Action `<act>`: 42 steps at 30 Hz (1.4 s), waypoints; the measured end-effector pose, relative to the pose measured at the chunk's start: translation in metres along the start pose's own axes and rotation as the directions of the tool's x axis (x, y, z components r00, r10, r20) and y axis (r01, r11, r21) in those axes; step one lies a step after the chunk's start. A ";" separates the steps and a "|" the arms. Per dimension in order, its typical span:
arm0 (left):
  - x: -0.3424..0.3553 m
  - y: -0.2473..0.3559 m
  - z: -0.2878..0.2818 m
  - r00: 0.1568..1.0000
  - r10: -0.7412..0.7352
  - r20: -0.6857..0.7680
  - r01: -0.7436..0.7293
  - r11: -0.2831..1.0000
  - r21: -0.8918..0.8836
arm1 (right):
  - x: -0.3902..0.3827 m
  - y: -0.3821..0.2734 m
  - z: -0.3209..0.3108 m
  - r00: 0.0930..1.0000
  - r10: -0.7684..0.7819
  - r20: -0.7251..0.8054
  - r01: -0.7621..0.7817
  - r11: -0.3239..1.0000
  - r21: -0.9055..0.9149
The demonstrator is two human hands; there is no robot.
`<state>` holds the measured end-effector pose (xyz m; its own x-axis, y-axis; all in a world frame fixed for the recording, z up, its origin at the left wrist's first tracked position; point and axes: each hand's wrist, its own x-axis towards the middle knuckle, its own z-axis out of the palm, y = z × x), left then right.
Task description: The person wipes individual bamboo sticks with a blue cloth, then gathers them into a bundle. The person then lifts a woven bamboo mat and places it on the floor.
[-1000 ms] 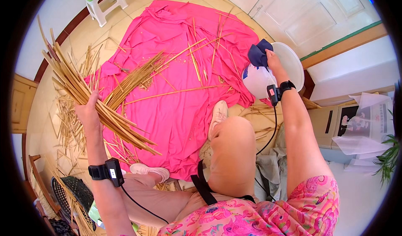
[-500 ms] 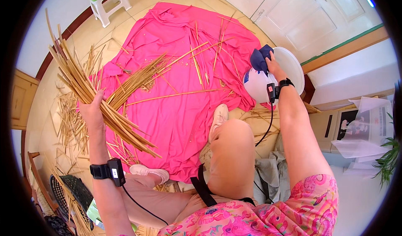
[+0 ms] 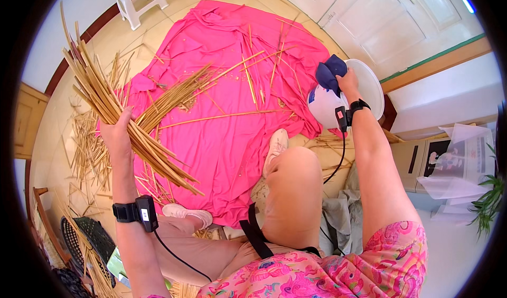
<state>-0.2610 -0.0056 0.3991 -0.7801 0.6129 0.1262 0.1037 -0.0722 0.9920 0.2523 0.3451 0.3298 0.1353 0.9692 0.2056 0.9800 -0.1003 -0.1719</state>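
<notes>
Navy cloth [image 3: 328,78] slightly reshaped in right hand [image 3: 347,82]; left hand [image 3: 115,133] gripping stalks [image 3: 157,152].

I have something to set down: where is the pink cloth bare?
The pink cloth is bare between the long single stalk, the bundle in the left hand and the farther shoe, and again beyond the lying bundle. It is crowded around that bundle and left of the cloth, where loose stalks heap.

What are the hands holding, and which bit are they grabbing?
The left hand grips a bundle of thin stalks around its middle; the right hand holds a dark blue cloth item by its right edge.
</notes>
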 end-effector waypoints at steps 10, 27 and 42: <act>0.000 0.001 -0.001 1.000 -0.011 -0.021 0.011 1.000 -0.001 | -0.005 -0.008 0.006 0.995 -0.047 -0.087 0.029 0.980 -0.196; -0.001 0.001 0.004 1.000 0.003 -0.006 -0.003 1.000 -0.010 | 0.019 0.014 -0.006 0.987 -0.130 0.091 0.142 0.981 -0.136; 0.000 -0.006 0.001 0.999 -0.033 -0.007 0.033 0.999 0.001 | 0.011 -0.016 -0.003 0.979 -0.153 0.133 0.173 0.973 -0.155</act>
<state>-0.2606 -0.0043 0.3933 -0.7874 0.6093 0.0936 0.0790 -0.0509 0.9956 0.2386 0.3566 0.3378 -0.0365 0.9944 0.0991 0.9992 0.0349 0.0176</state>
